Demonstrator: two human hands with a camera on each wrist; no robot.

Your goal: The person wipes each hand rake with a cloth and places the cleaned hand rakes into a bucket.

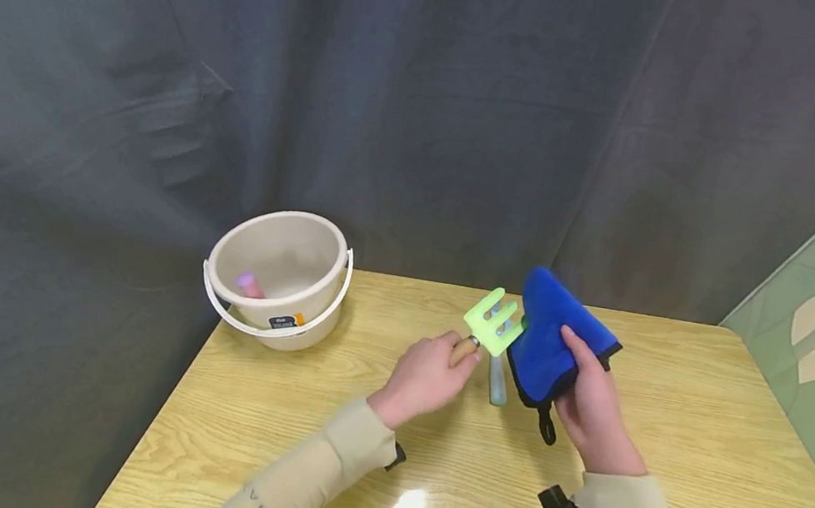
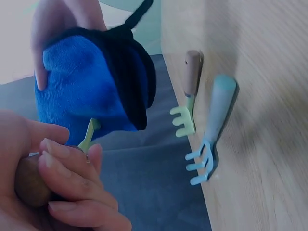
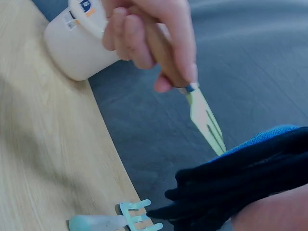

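1. Hands meet above the middle of the wooden table (image 1: pixel 698 421): the left hand (image 1: pixel 426 378) is wrapped round the wooden handle of a green toy rake (image 1: pixel 493 324), and the right hand (image 1: pixel 591 396) holds a folded blue cloth (image 1: pixel 549 337) against the rake's tines.
2. Left wrist view shows the left hand's fingers (image 2: pixel 72 180) curled tight on the brown handle, with the green head running up under the cloth.
3. Right hand's fingers are spread over the near side of the cloth, thumb behind it as far as I can tell; a black hanging loop dangles below.
4. By its look the rake is light and stiff, plastic head on a short wooden grip; the handle is the sound place to hold it, as the tines are narrow and could flex.
5. Cloth looks soft and limp, so it needs bunching or folding to stay in the hand.
6. Lying on the table just below the hands is a pale blue toy rake (image 1: pixel 497 384).
7. At the far left corner stands a cream bucket (image 1: pixel 276 277) with a pink thing inside.
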